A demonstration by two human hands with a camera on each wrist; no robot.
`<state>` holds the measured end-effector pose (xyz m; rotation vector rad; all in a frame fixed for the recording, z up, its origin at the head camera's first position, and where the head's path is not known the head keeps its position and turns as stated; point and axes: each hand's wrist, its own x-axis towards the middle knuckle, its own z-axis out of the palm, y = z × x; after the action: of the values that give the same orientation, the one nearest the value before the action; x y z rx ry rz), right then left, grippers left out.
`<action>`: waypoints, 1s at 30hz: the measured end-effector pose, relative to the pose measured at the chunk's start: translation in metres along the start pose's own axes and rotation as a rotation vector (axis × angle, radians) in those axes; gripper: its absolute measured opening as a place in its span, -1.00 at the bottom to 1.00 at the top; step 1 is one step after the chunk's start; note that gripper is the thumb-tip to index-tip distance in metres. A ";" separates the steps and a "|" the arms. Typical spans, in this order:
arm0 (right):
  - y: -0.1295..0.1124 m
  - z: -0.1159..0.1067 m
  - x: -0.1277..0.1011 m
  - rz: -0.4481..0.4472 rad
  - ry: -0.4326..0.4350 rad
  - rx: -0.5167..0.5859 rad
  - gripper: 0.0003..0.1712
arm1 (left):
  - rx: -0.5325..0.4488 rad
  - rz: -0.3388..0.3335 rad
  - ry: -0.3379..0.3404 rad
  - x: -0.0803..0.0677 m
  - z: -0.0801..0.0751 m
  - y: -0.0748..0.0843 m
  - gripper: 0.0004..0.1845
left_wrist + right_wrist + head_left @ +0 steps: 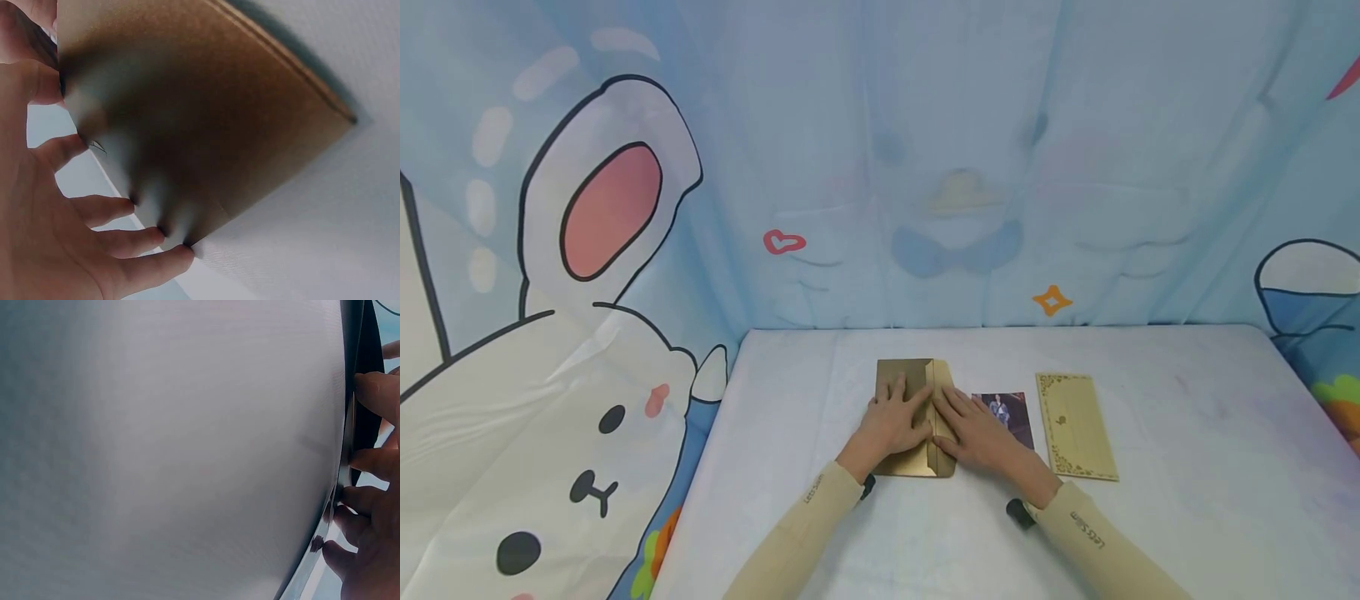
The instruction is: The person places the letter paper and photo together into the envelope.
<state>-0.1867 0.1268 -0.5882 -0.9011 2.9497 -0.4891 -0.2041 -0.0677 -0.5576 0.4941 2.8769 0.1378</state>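
Both hands lie flat with straight fingers on one gold envelope (914,417) in the middle of the white table (1187,433): the left hand (891,423) presses its body and the right hand (972,433) presses along the folded flap at its right edge, the two hands side by side and nearly touching. They cover much of the envelope, so its middle and the fold line under the fingers are hidden. Just right of it lies one photo (1009,414), its left part under the right hand; its small dark picture is too small to make out. Further right, apart from the photo, lies one cream card (1075,427) with an ornate border, whose small centre mark cannot be read. The left wrist view shows the envelope (206,112) close up and partly blurred, with the spread fingertips (159,236) touching its edge and the rest of the hand cut off. The right wrist view is almost filled by the blurred table (169,450); only fingertips (359,497) show at the right edge against a dark strip that I cannot identify.
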 end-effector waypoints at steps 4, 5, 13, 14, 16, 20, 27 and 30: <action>0.000 0.000 0.000 0.000 -0.005 -0.002 -0.18 | 0.007 0.009 0.004 0.000 0.000 -0.001 -0.31; 0.000 -0.001 0.000 0.000 -0.007 -0.001 -0.18 | 0.007 0.012 0.003 -0.001 0.000 -0.002 -0.30; 0.000 -0.002 -0.001 -0.002 -0.003 -0.025 -0.21 | -0.019 0.050 -0.029 -0.001 -0.004 -0.010 -0.14; 0.000 -0.003 -0.002 -0.002 0.000 -0.024 -0.21 | -0.034 0.056 -0.042 -0.001 -0.006 -0.011 -0.12; 0.000 -0.004 -0.002 -0.002 0.001 -0.021 -0.21 | -0.068 0.066 -0.067 -0.001 -0.009 -0.013 -0.10; 0.001 -0.005 -0.003 0.002 -0.006 -0.013 -0.20 | -0.098 0.074 -0.115 -0.001 -0.016 -0.016 -0.06; 0.002 -0.004 -0.003 0.008 -0.018 -0.019 -0.19 | -0.063 0.078 -0.140 0.001 -0.019 -0.017 -0.03; 0.002 -0.005 -0.003 0.011 -0.025 -0.010 -0.19 | -0.055 0.079 -0.140 0.001 -0.020 -0.016 -0.03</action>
<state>-0.1853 0.1313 -0.5838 -0.8844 2.9362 -0.4595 -0.2148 -0.0838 -0.5408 0.5837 2.7108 0.1863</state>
